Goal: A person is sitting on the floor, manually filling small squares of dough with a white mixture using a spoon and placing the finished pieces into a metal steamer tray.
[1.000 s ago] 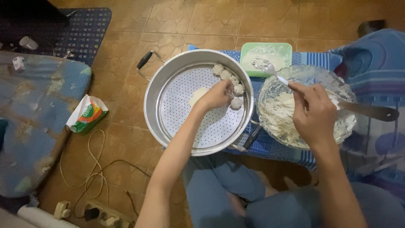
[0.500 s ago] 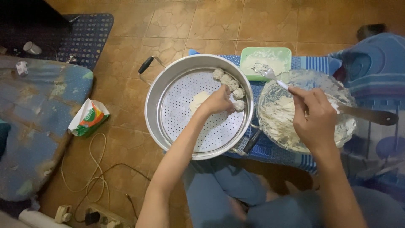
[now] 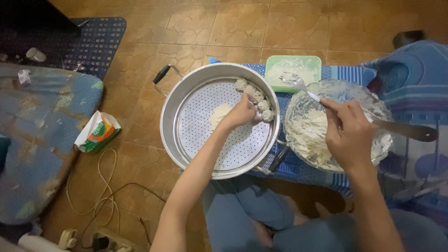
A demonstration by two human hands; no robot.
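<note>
Left hand: the left hand reaches into the steamer tray, fingers curled loosely down by the row of dough balls; whether it grips one I cannot tell.
Right hand: the right hand is closed around the handle of a spoon, over the mixing bowl.
Dough balls: five or so pale lumps in a curved row along the tray's far right rim, touching one another.
Steamer tray: round, metal, perforated floor, black handle at its upper left; a pale patch lies near its middle.
Mixing bowl: the mixing bowl sits just right of the tray, smeared with pale paste; a dark-handled utensil juts from its right side.
Green container: the green container stands just beyond the tray's right rim, holding white powder; the spoon tip hovers over it.
Cloth: a blue striped cloth lies under the tray's right edge and bowl.
Packet: a small green and white packet lies on the floor, left of the tray.
</note>
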